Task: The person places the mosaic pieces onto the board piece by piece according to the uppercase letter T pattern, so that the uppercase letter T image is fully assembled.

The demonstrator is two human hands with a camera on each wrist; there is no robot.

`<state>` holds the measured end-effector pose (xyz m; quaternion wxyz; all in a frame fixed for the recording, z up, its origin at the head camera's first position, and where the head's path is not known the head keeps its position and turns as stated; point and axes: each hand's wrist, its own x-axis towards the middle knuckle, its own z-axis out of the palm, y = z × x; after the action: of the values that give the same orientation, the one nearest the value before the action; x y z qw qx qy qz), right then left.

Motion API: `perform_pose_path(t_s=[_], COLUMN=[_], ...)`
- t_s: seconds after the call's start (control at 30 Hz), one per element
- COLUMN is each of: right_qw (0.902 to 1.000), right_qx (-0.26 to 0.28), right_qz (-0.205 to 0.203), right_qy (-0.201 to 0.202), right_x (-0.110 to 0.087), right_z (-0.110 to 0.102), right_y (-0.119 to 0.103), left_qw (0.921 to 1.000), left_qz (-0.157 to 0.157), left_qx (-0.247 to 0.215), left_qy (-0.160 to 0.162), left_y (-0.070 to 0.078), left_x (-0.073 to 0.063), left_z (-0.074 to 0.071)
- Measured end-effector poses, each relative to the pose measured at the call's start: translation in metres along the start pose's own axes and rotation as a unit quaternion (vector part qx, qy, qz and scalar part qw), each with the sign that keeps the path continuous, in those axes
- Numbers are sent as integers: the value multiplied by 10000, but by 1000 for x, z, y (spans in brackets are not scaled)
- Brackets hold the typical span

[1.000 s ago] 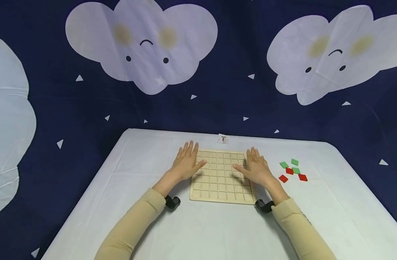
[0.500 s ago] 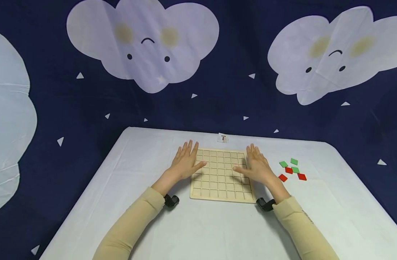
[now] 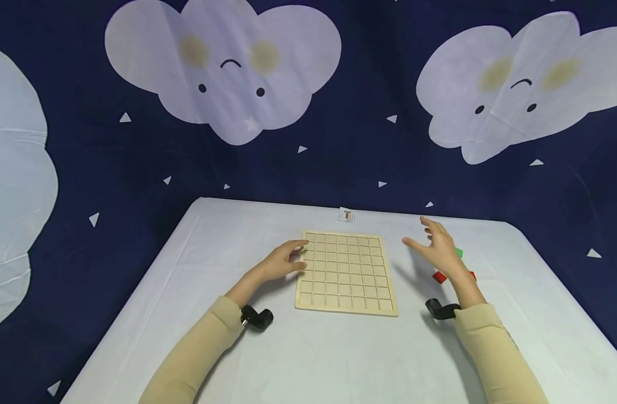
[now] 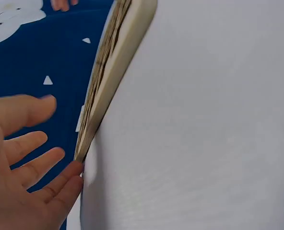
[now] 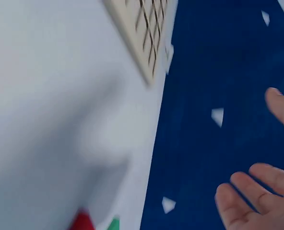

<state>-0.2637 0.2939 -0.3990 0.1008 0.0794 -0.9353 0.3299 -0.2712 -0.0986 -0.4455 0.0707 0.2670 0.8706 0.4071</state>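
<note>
A square wooden grid board [image 3: 346,272] lies on the white table. My left hand [image 3: 279,262] is at the board's left edge, thumb and fingers apart with nothing between them; in the left wrist view its lower fingers [image 4: 67,184] come right at the board's end [image 4: 115,72]. To the right of the board my right hand [image 3: 439,249] is raised over the table, fingers spread and holding nothing. Beneath it lie small red tiles [image 3: 440,277] and green tiles [image 3: 458,252], partly hidden by the hand and wrist. The right wrist view catches a red tile [image 5: 82,221] and a green tile [image 5: 114,224] at its bottom edge.
A small printed card [image 3: 346,215] lies behind the board near the table's far edge. Dark blue cloth with pale clouds [image 3: 222,67] hangs behind the white table [image 3: 308,359]. Each wrist wears a black camera [image 3: 442,309].
My right hand has left the board's right edge and moved right, over the tiles. My left hand has turned and drawn slightly back at the board's left edge, fingers bending a little.
</note>
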Motion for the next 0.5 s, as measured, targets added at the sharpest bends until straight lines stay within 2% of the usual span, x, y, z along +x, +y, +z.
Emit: perform_pose_path(t_s=[0.17, 0.27, 0.4, 0.43, 0.5], right_qw=[9964, 9935, 9903, 9888, 9844], right_qx=[679, 816, 743, 744, 851], right_qz=[217, 442, 763, 874, 1011], right_qy=[468, 661, 896, 951, 1165], right_x=[-1, -2, -1, -1, 3], right_z=[-24, -35, -43, -43, -40], right_y=[23, 34, 51, 57, 84], left_qw=[9993, 9992, 9993, 9992, 9989], left_qz=[214, 234, 144, 136, 132], left_qx=[-276, -272, -123, -116, -112], left_qy=[134, 191, 324, 366, 426], left_y=[-9, -11, -14, -15, -15], left_x=[-7, -11, -13, -13, -13], left_z=[5, 9, 14, 15, 15])
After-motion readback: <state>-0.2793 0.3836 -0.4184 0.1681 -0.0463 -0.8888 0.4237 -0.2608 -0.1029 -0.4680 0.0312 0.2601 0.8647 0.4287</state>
